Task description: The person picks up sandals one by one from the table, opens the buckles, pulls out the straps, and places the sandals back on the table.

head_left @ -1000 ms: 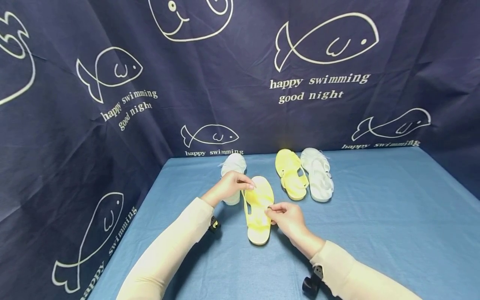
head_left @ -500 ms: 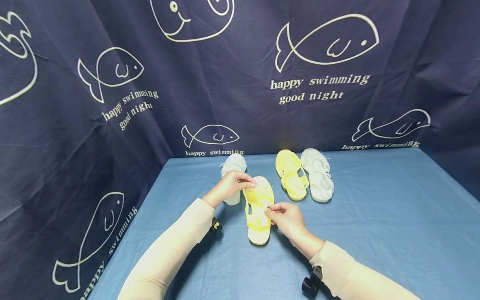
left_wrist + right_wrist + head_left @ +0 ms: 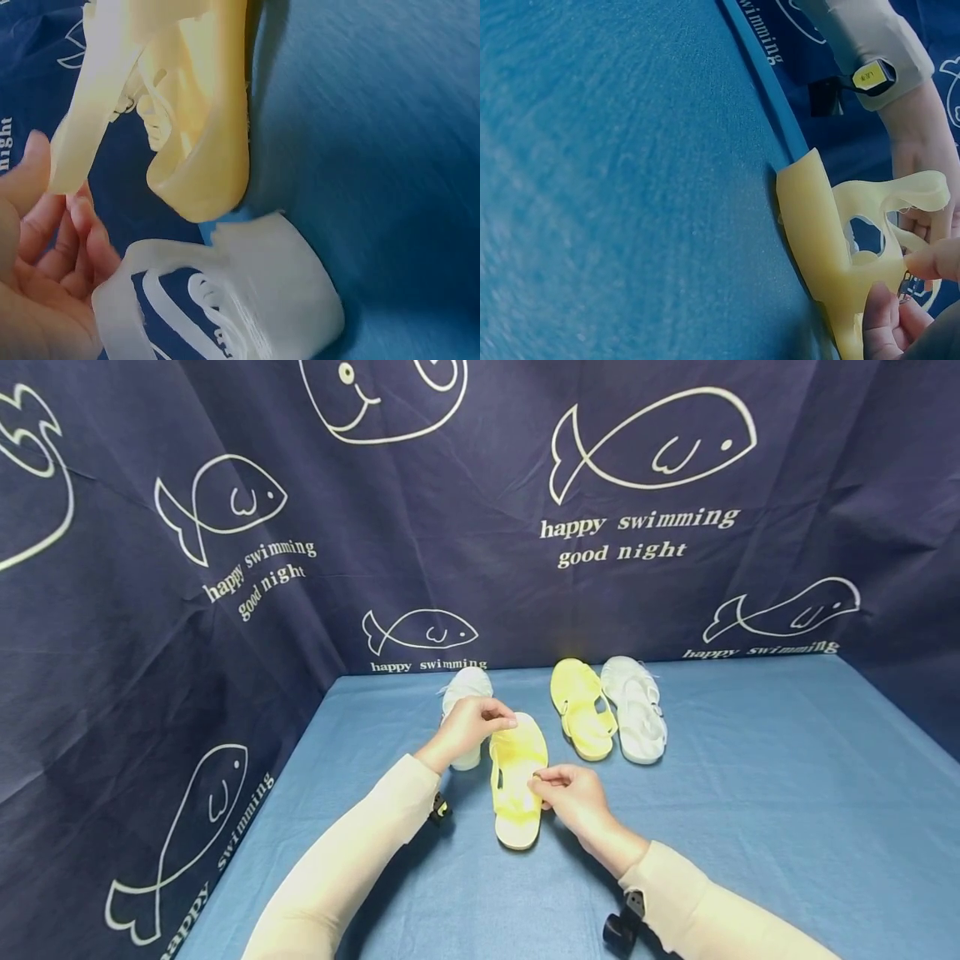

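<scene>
A yellow sandal [image 3: 517, 832] lies on the blue cloth in front of me. My left hand [image 3: 472, 727] pinches the end of its strap [image 3: 84, 131] between thumb and fingers, near the sandal's far end. At the near right side, my right hand [image 3: 573, 793] grips the sandal by a small metal buckle [image 3: 907, 286]; the fingertips partly cover that buckle. Just left of the yellow sandal stands a white sandal [image 3: 289, 289], partly hidden behind my left hand in the head view.
Farther back to the right, a second yellow sandal [image 3: 588, 735] and a second white sandal [image 3: 641, 739] stand side by side. Blue cloth [image 3: 787, 793] covers the table. A dark curtain [image 3: 510, 593] with white fish drawings hangs behind it and at the left.
My left hand has shifted slightly right and away from me over the sandal's far end. My right hand and the sandals have barely moved.
</scene>
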`<action>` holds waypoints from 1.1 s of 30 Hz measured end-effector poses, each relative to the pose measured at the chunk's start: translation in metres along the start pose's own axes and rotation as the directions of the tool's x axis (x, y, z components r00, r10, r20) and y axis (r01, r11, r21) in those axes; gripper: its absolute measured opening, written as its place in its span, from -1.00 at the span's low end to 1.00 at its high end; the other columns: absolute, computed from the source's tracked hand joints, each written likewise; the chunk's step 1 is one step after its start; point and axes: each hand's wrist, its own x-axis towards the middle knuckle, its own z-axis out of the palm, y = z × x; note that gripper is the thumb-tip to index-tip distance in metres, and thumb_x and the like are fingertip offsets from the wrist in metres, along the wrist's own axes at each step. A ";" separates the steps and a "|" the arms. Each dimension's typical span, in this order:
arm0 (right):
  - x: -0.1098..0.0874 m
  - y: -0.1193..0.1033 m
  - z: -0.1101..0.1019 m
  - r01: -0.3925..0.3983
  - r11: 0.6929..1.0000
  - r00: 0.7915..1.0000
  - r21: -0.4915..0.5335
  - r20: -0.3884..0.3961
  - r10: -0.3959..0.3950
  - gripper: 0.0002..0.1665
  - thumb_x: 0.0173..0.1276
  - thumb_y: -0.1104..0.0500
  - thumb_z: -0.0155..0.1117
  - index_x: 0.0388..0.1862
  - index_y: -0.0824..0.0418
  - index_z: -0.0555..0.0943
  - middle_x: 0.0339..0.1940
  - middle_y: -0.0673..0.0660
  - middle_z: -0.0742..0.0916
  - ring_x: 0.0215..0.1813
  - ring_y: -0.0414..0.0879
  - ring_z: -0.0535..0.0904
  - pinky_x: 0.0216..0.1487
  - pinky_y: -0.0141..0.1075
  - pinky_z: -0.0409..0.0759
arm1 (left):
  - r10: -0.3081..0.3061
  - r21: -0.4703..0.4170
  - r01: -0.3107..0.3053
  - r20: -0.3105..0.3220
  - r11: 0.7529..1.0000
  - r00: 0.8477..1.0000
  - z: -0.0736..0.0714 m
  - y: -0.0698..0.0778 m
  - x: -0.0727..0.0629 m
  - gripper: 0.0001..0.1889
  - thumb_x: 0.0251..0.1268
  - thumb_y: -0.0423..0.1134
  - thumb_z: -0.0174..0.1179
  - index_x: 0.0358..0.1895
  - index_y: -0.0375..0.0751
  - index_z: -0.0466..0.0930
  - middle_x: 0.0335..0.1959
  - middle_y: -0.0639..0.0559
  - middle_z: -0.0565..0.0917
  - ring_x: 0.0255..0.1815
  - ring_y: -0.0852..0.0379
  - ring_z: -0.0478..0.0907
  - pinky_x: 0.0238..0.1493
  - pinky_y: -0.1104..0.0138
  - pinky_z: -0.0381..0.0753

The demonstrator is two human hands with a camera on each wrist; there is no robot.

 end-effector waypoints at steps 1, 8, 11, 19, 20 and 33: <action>0.000 0.000 0.000 0.001 1.000 1.000 0.001 0.001 -0.001 -0.79 0.21 0.28 0.38 -0.22 0.41 0.69 -0.42 0.16 0.74 -0.50 -0.15 0.60 -0.40 -0.31 0.65 | -0.004 0.010 0.004 -0.015 1.000 1.000 0.001 0.001 0.001 -0.87 0.21 -0.19 0.34 -0.27 -0.16 0.75 -0.36 0.04 0.75 -0.40 0.26 0.55 -0.33 0.48 0.55; 0.001 0.000 0.000 0.012 0.999 1.000 0.030 0.006 -0.012 -0.79 0.19 0.31 0.38 -0.22 0.43 0.68 -0.42 0.15 0.74 -0.50 -0.16 0.60 -0.40 -0.32 0.67 | -0.111 0.076 0.120 -0.107 0.990 0.988 0.011 0.003 0.005 -0.84 0.26 -0.14 0.31 -0.36 -0.16 0.74 -0.45 0.05 0.72 -0.50 0.25 0.47 -0.46 0.48 0.46; 0.001 0.000 -0.001 0.015 0.999 1.000 0.039 0.010 -0.015 -0.79 0.19 0.32 0.37 -0.23 0.44 0.68 -0.43 0.13 0.74 -0.50 -0.18 0.59 -0.40 -0.33 0.67 | -0.168 0.113 0.182 -0.117 0.977 0.979 0.014 0.004 0.007 -0.81 0.26 -0.11 0.30 -0.39 -0.14 0.74 -0.46 0.08 0.71 -0.51 0.24 0.45 -0.48 0.47 0.43; 0.001 0.000 0.001 0.003 0.999 1.000 0.037 0.009 -0.003 -0.79 0.18 0.31 0.38 -0.23 0.42 0.68 -0.42 0.14 0.74 -0.49 -0.17 0.59 -0.38 -0.29 0.68 | -0.201 0.274 0.219 -0.093 0.936 0.975 0.020 0.007 0.012 -0.78 0.25 -0.03 0.31 -0.37 -0.11 0.74 -0.49 0.12 0.69 -0.55 0.24 0.44 -0.54 0.46 0.37; 0.001 0.000 0.002 0.001 0.999 1.000 0.034 0.010 -0.001 -0.79 0.18 0.30 0.38 -0.23 0.42 0.68 -0.42 0.14 0.73 -0.49 -0.17 0.58 -0.38 -0.29 0.67 | -0.203 0.298 0.223 -0.096 0.928 0.974 0.021 0.008 0.012 -0.78 0.24 -0.02 0.31 -0.38 -0.10 0.73 -0.51 0.13 0.68 -0.57 0.24 0.43 -0.54 0.45 0.36; 0.002 0.001 0.005 -0.015 1.000 0.999 0.014 0.032 0.015 -0.78 0.20 0.27 0.38 -0.20 0.37 0.68 -0.38 0.14 0.73 -0.43 -0.20 0.55 -0.37 -0.32 0.62 | -0.107 0.467 0.147 -0.112 0.872 0.988 0.026 0.007 0.009 -0.76 0.17 0.07 0.34 -0.45 0.01 0.75 -0.59 0.24 0.66 -0.57 0.25 0.46 -0.38 0.33 0.45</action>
